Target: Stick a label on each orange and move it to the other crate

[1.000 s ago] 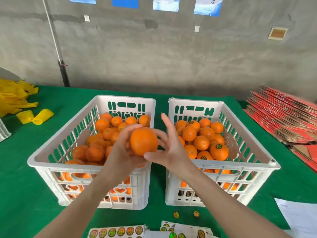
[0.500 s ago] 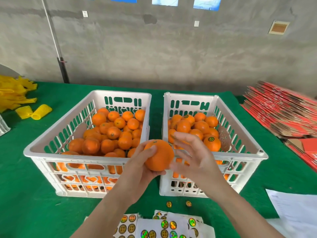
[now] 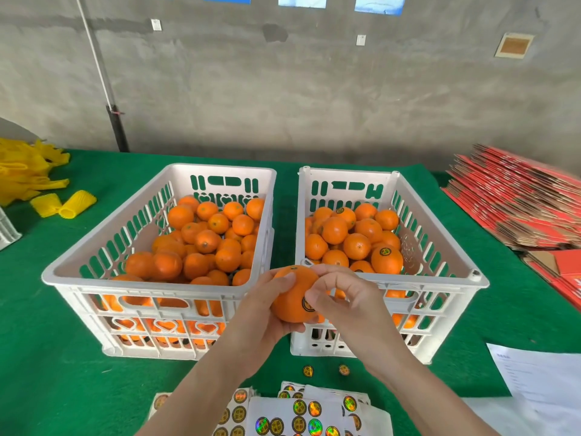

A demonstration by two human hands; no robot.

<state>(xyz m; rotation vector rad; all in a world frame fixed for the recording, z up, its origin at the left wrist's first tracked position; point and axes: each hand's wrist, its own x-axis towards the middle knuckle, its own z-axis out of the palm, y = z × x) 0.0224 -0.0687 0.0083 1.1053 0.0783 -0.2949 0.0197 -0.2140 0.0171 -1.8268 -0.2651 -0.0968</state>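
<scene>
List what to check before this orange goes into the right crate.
1. Left hand grips the orange: ok.
2. Label is on the orange: ok.
3. Label is pressed flat all round: cannot tell, the right hand's thumb covers part of it.
4. Right hand is off the orange: not ok, its fingers and thumb are on it.
5. Right crate has room: ok, the pile lies below the rim.
6. Sheets of labels lie near for the next orange: ok.
</scene>
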